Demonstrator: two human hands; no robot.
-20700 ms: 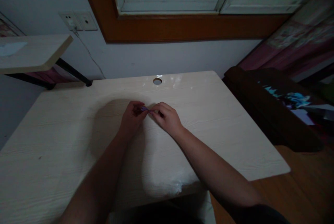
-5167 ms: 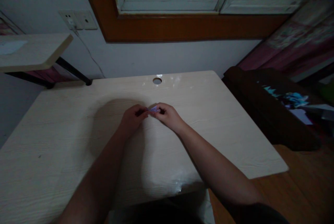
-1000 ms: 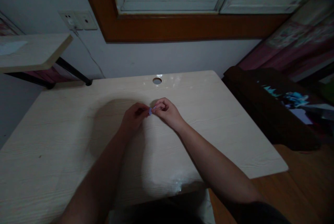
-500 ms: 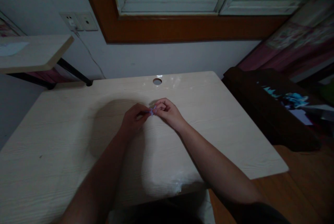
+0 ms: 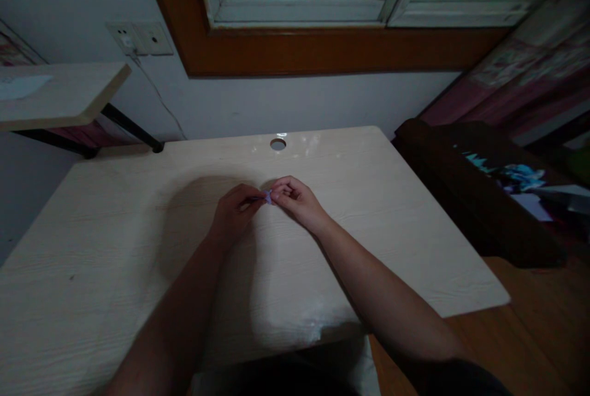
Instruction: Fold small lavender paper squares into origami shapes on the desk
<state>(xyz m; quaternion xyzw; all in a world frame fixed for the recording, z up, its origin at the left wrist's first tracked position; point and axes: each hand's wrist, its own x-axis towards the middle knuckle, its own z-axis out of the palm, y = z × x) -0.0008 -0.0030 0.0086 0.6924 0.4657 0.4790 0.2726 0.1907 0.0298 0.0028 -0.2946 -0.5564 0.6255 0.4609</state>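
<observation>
Between my fingertips, over the middle of the pale wooden desk (image 5: 322,273), is a small purple piece that looks like folded paper (image 5: 268,197). My left hand (image 5: 235,211) pinches it from the left with thumb and fingers. On the other side, my right hand (image 5: 297,202) has its thumb and forefinger closed on the right end of the piece. Much of the paper is hidden by the fingers, so its full shape does not show.
A round cable hole (image 5: 278,144) is near the desk's back edge. At left, a raised shelf (image 5: 59,91) stands on black legs. A white cord (image 5: 159,95) hangs from the wall socket (image 5: 138,38). Right of the desk is a dark bench (image 5: 479,199) with assorted items.
My right fingers have drawn in slightly around the purple piece, and a thin tip that stuck up no longer shows. My left hand has barely moved.
</observation>
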